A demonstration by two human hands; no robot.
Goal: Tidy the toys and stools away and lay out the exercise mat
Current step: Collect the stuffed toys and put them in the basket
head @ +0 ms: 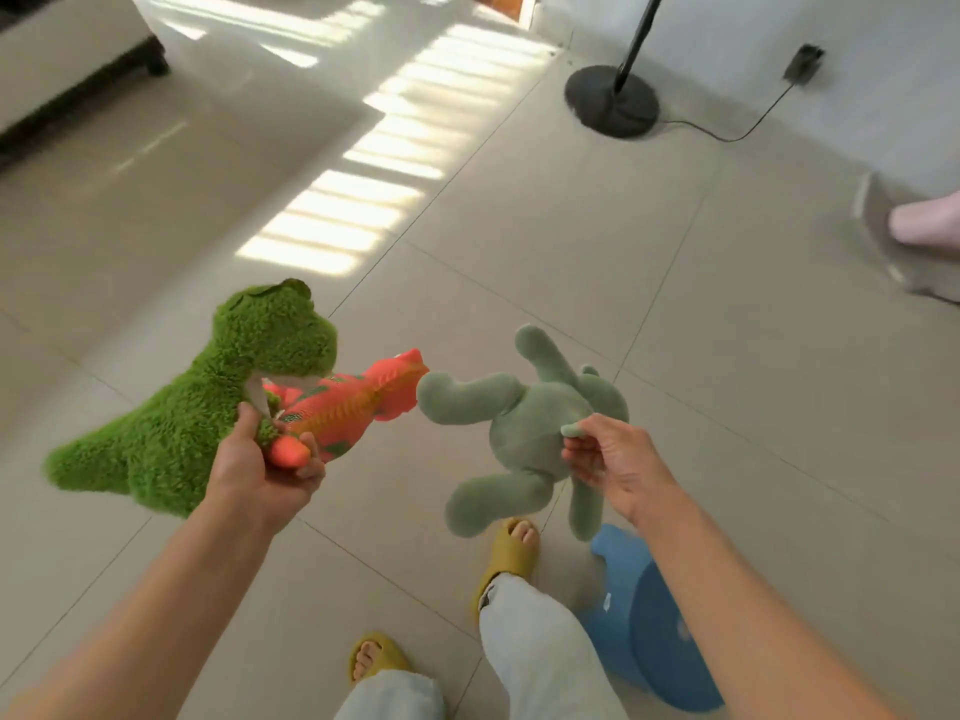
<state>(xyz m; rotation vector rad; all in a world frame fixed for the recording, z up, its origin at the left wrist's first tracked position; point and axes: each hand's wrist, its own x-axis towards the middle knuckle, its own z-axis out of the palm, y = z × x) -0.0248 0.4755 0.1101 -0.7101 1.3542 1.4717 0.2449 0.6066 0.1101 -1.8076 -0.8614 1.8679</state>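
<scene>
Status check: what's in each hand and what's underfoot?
Left hand grips fuzzy green dinosaur and orange dinosaur. Right hand pinches grey-green plush. Blue stool by right leg.

Bright daylight, entering from top of view. Slatted sun patches w/ glare on glossy beige tiled floor (332, 215), well beyond fingers of both hands. Soft shadows under round black stand base (612, 100). Motion blur: pink slipper (927, 220) far right of right hand (615, 467), blue plastic stool (660, 631) below it. Fuzzy green plush dinosaur (208, 402) at left hand (260, 470) fairly sharp. Wide-angle bending of tile lines at edges.
</scene>
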